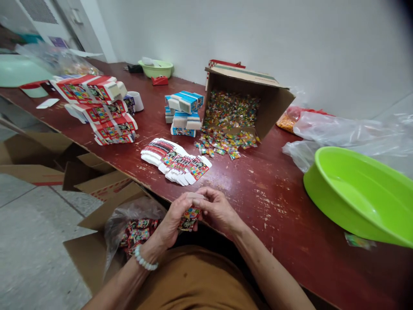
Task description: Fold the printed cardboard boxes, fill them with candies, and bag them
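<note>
A small printed carton [189, 218], red and black with bright coloured shapes, is between my hands at the table's front edge. My left hand [171, 219] is wrapped round its side. The fingers of my right hand [217, 209] pinch the pale flap at its top; whether anything is inside is hidden. Just beyond my hands lies a fanned row of flat printed cartons [176, 161]. Behind that, a cardboard box [274, 107] on its side spills small wrapped candies [230, 114] onto the table.
Bundled red cartons [111, 112] and blue cartons [185, 110] are stacked on the dark red table [261, 185]. A green basin [325, 202] and plastic bags [342, 129] are at the right. Below left, an open carton lined with plastic [112, 224] holds filled-looking small boxes [140, 232].
</note>
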A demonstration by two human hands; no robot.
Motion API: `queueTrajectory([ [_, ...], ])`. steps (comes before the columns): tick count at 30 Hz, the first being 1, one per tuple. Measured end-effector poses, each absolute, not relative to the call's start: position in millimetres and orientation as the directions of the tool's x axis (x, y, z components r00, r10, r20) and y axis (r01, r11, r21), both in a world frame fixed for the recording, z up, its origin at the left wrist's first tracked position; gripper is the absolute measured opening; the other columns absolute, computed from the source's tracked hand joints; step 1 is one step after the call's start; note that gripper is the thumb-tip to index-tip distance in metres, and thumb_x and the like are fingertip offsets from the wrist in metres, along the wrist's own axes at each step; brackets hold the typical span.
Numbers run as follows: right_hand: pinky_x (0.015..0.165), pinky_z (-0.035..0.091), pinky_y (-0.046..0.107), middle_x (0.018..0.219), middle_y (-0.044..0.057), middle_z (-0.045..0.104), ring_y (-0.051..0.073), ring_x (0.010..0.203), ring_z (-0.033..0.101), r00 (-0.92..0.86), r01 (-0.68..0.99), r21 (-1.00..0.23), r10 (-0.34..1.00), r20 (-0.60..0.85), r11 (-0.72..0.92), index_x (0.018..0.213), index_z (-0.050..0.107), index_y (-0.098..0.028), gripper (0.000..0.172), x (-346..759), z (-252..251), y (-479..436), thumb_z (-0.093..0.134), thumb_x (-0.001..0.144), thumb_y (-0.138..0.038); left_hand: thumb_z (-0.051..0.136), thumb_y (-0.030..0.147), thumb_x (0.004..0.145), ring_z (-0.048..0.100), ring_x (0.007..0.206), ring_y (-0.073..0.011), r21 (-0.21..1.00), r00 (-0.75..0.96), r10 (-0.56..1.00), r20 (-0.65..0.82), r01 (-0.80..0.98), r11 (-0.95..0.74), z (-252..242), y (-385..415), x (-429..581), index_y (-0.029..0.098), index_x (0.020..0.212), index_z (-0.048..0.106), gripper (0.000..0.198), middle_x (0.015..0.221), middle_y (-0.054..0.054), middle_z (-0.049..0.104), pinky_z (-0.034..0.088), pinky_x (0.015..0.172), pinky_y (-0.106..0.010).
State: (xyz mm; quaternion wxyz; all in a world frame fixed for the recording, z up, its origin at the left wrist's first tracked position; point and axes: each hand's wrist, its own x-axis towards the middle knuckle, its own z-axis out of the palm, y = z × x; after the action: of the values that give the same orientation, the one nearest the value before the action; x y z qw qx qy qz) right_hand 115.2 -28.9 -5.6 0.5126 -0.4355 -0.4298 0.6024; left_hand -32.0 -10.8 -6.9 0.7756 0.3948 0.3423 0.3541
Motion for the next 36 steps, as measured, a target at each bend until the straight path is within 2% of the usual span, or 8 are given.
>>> queueTrajectory([
  [5, 0.084, 0.05, 0.036, 0.094, 0.007, 0.073, 0.022, 0.09, 0.065, 0.008, 0.316, -0.834, 0.877, 0.48, 0.453, 0.096, 0.076, -0.024, 0.016, 117, -9, -33, 0.063, 0.09, -0.031, 0.053, 0.057, 0.088, 0.06, 0.045, -0.0169, 0.639, 0.632, 0.655, -0.414, -0.311, 0.704, -4, -5, -35, 0.015, 0.092, 0.063, 0.043, 0.066, -0.004, 0.066, 0.052, 0.04, -0.029],
  [8, 0.081, 0.051, 0.035, 0.098, 0.007, 0.074, 0.021, 0.09, 0.066, -0.055, 0.303, -0.872, 0.921, 0.386, 0.383, 0.099, 0.075, -0.024, 0.018, 118, -4, -35, 0.059, 0.092, -0.029, 0.043, 0.056, 0.093, 0.064, 0.051, -0.0194, 0.603, 0.632, 0.67, -0.389, -0.375, 0.704, -1, -3, -36, 0.017, 0.112, 0.062, 0.047, 0.072, -0.004, 0.068, 0.053, 0.04, -0.031],
  [12, 0.052, 0.052, 0.028, 0.095, 0.007, 0.073, 0.015, 0.06, 0.063, -0.009, -0.107, -0.994, 1.0, -0.014, -0.014, 0.083, 0.074, -0.018, 0.019, 111, 4, -32, 0.075, 0.078, -0.037, 0.039, 0.059, 0.094, 0.065, 0.05, -0.018, 0.637, 0.599, 0.714, -0.362, -0.401, 0.659, -2, -5, -32, 0.016, 0.13, 0.056, 0.059, 0.075, -0.007, 0.071, 0.052, 0.042, -0.027],
  [18, 0.039, 0.042, 0.021, 0.082, 0.007, 0.073, 0.01, 0.045, 0.055, -0.05, -0.32, -0.928, 0.981, -0.187, -0.193, 0.075, 0.072, -0.014, 0.027, 105, 11, -24, 0.084, 0.067, -0.037, 0.042, 0.07, 0.087, 0.058, 0.04, -0.0147, 0.727, 0.576, 0.731, -0.366, -0.314, 0.611, -8, -6, -32, 0.008, 0.118, 0.064, 0.073, 0.064, -0.009, 0.07, 0.046, 0.038, -0.024],
  [24, 0.053, 0.049, 0.025, 0.104, 0.006, 0.069, 0.01, 0.058, 0.059, -0.096, -0.169, -0.986, 0.995, 0.02, 0.003, 0.081, 0.068, -0.018, 0.014, 108, -6, -30, 0.073, 0.081, -0.032, 0.056, 0.047, 0.087, 0.061, 0.046, -0.016, 0.718, 0.518, 0.744, -0.422, -0.31, 0.623, -9, -4, -39, 0.014, 0.121, 0.063, 0.048, 0.066, -0.004, 0.069, 0.049, 0.04, -0.024],
  [29, 0.078, 0.051, 0.03, 0.113, 0.006, 0.063, 0.019, 0.1, 0.06, -0.078, 0.071, -0.963, 0.964, 0.253, 0.258, 0.093, 0.066, -0.023, 0.015, 99, -16, -35, 0.073, 0.081, -0.028, 0.053, 0.031, 0.079, 0.056, 0.043, -0.0126, 0.64, 0.541, 0.717, -0.439, -0.372, 0.673, -11, 3, -39, 0.016, 0.126, 0.061, 0.049, 0.082, -0.005, 0.07, 0.047, 0.036, -0.024],
  [33, 0.074, 0.049, 0.031, 0.102, 0.005, 0.064, 0.018, 0.086, 0.061, -0.148, 0.184, -0.968, 0.979, 0.142, 0.168, 0.097, 0.066, -0.022, 0.019, 106, -24, -12, 0.069, 0.083, -0.034, 0.054, 0.035, 0.08, 0.057, 0.045, -0.0137, 0.734, 0.411, 0.787, -0.46, -0.322, 0.597, -21, 2, -55, 0.016, 0.127, 0.057, 0.051, 0.073, -0.003, 0.068, 0.047, 0.04, -0.024],
  [36, 0.073, 0.049, 0.033, 0.097, 0.006, 0.062, 0.018, 0.076, 0.059, 0.116, 0.398, -0.915, 0.986, 0.124, 0.068, 0.114, 0.062, -0.019, 0.035, 128, -29, 28, 0.064, 0.084, -0.038, 0.05, 0.044, 0.083, 0.056, 0.046, -0.0148, 0.854, 0.258, 0.867, -0.427, -0.201, 0.48, -40, -1, -85, 0.016, 0.122, 0.057, 0.049, 0.065, 0.0, 0.063, 0.047, 0.045, -0.026],
])
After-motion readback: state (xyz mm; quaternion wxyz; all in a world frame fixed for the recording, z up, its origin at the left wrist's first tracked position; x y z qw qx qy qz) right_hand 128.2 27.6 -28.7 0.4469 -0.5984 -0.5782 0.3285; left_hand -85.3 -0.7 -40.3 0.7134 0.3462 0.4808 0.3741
